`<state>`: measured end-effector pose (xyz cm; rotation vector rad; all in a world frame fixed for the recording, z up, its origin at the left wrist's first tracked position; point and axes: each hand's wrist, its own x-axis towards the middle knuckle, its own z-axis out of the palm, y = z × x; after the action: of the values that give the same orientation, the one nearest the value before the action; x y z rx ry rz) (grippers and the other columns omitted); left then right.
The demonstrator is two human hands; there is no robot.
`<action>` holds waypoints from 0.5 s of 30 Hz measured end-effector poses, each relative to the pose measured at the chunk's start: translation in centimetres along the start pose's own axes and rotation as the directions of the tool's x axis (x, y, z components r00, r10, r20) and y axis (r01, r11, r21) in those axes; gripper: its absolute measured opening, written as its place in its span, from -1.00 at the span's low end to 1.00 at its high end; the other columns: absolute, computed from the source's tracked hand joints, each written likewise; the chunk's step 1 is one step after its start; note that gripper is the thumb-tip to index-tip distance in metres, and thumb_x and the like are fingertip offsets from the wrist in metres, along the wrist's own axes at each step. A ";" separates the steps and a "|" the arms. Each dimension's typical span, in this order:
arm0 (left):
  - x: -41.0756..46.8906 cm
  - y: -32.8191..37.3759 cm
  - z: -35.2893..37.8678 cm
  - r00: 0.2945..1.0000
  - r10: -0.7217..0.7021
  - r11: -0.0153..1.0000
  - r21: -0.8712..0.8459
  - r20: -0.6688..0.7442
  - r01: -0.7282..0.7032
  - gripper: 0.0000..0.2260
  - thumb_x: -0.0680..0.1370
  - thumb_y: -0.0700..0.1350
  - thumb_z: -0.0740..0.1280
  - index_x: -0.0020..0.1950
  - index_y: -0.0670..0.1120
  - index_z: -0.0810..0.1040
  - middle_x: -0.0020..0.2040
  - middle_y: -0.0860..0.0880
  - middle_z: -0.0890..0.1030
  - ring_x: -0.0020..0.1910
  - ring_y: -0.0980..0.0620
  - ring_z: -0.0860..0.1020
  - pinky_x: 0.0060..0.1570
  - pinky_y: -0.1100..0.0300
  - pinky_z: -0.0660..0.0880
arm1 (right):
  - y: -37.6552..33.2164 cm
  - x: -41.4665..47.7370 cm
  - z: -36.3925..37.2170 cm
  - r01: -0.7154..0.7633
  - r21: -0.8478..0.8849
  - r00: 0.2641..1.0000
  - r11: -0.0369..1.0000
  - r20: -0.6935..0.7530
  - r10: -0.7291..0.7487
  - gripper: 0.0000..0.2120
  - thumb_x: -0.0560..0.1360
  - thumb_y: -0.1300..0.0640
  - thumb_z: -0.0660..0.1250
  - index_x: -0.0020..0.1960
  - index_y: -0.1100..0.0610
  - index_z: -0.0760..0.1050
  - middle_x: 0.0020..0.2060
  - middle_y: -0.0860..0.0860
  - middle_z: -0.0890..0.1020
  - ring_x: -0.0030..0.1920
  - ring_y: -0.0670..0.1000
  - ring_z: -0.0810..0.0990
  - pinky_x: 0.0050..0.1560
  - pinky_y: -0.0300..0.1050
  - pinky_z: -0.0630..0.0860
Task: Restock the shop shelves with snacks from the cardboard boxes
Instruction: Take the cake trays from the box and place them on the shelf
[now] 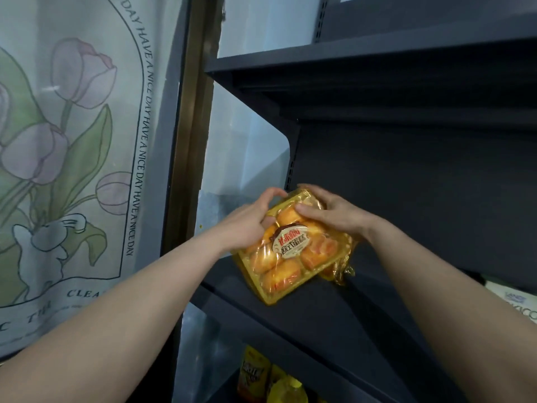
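A yellow plastic tray pack of small cakes (293,251) with a round brown label lies tilted at the left end of a dark grey shelf (343,315). My left hand (250,222) grips its left and far edge, fingers curled over the rim. My right hand (331,210) holds the far right corner, thumb across the top film. The pack's near edge rests on the shelf board. No cardboard box is in view.
Another dark shelf (348,59) hangs above. A white package (517,303) sits at the right edge of the same shelf. Yellow snack bags (270,379) stand on the shelf below. A tulip-printed curtain (72,141) and a brown door frame (191,126) are to the left.
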<state>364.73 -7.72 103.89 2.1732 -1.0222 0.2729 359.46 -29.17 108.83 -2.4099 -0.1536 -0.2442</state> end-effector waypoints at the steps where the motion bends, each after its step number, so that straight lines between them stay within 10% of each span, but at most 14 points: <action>1: 0.3 0.4 0.0 0.999 0.047 0.997 0.069 -0.011 -0.046 -0.62 0.67 -0.06 0.18 0.36 0.32 0.14 0.18 0.03 0.57 0.03 0.01 0.62 -0.04 -0.05 0.63 | -0.2 -0.2 0.0 -0.022 0.044 0.999 0.999 0.041 0.020 -0.27 0.42 -0.26 0.41 0.50 -0.30 0.18 0.22 -0.08 0.47 0.15 0.04 0.59 0.04 -0.04 0.63; 7: 0.0 -1.3 0.8 0.931 0.179 0.964 0.247 -0.318 -0.101 -0.64 0.60 -0.06 0.31 0.38 0.12 0.39 0.36 0.04 0.44 0.36 0.00 0.34 0.34 0.01 0.37 | 1.9 -1.3 0.4 -0.046 0.189 0.942 0.981 -0.320 0.106 -0.52 0.54 -0.01 0.40 0.36 -0.30 0.29 0.19 0.01 0.45 -0.05 0.12 0.68 -0.14 0.07 0.69; 15: -1.2 -4.1 6.0 0.991 -0.130 0.937 0.329 0.025 0.115 -0.66 0.63 0.01 0.26 0.41 0.08 0.43 0.33 -0.06 0.45 0.29 -0.09 0.44 0.28 0.03 0.41 | 5.1 -2.1 2.5 -0.230 -0.124 0.933 0.965 -0.310 0.182 -0.47 0.46 0.05 0.50 0.36 -0.05 0.37 0.23 0.05 0.52 0.18 0.11 0.56 0.14 0.10 0.60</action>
<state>366.30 -9.26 96.90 2.5433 -0.9121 0.3560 358.69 -31.38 103.26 -2.4881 0.2659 -0.5332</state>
